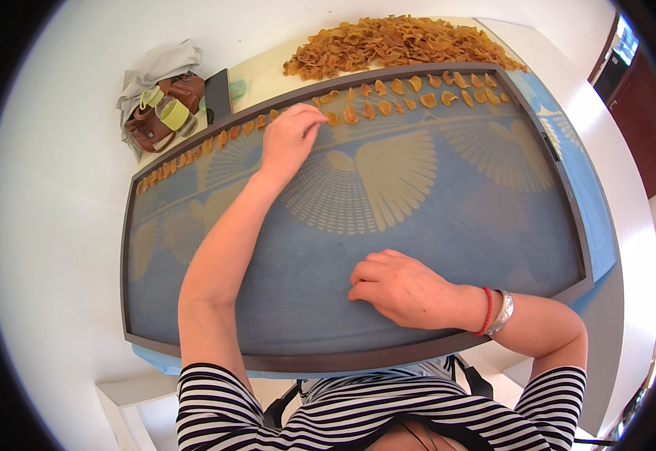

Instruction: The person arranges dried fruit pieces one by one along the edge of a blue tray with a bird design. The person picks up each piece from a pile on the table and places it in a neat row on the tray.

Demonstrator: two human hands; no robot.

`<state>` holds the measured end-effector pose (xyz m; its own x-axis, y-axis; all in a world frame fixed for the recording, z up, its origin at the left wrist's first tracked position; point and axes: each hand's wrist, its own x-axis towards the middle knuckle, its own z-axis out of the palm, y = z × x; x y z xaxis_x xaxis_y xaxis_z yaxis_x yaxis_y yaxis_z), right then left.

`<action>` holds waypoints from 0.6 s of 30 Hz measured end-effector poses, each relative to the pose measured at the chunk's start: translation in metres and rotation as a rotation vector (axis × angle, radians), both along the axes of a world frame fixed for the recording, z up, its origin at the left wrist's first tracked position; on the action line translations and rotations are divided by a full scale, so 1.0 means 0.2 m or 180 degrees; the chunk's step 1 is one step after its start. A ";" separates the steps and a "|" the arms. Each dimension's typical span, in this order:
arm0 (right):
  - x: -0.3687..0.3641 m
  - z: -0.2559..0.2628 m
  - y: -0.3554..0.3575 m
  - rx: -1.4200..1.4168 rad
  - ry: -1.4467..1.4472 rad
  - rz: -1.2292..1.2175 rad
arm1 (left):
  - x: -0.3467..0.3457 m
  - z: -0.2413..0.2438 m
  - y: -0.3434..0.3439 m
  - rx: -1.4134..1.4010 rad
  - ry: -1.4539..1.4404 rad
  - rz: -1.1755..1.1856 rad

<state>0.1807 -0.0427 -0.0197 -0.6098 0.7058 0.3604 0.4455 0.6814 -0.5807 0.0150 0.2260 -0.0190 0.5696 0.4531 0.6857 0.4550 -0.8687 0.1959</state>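
A large framed mesh screen (305,361) lies over a blue patterned cloth before me. Dried orange-brown slices (351,115) are laid along its far side, in one row at the left and two rows at the right. My left hand (294,134) reaches to that row, its fingertips beside a slice (332,118); whether they pinch anything cannot be told. My right hand (401,288) rests loosely curled over the near part of the mesh, a red bead bracelet and a silver bangle at its wrist; its fingertips are partly hidden. Behind the frame lies a big heap of the same slices (395,42).
At the far left stand a brown leather bag (153,124), a grey cloth (159,62) and a bottle with a green sleeve (174,114). A dark flat tablet-like object (218,96) leans near the frame. White walls border the left and far sides.
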 end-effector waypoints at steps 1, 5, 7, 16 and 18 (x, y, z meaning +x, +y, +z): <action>0.00 0.00 0.00 -0.0001 0.0016 -0.0001 | -0.02 0.02 0.01 -0.0113 -0.0120 0.0057; 0.00 0.00 0.00 0.0019 0.0071 0.0011 | -0.13 0.09 0.09 -0.0403 -0.0447 0.0287; -0.01 0.00 0.00 0.0028 0.0090 0.0012 | -0.18 0.10 0.12 -0.0507 -0.0525 0.0382; 0.00 0.01 0.00 0.0003 0.0002 0.0001 | -0.14 0.03 0.14 -0.0245 0.0325 0.0207; 0.00 0.00 0.00 0.0020 0.0011 0.0001 | -0.11 0.02 0.14 -0.0157 0.0516 0.0217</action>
<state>0.1805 -0.0428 -0.0187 -0.6088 0.7034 0.3668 0.4433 0.6851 -0.5779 -0.0075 0.2532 -0.0151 0.6377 0.5252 0.5635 0.5415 -0.8259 0.1570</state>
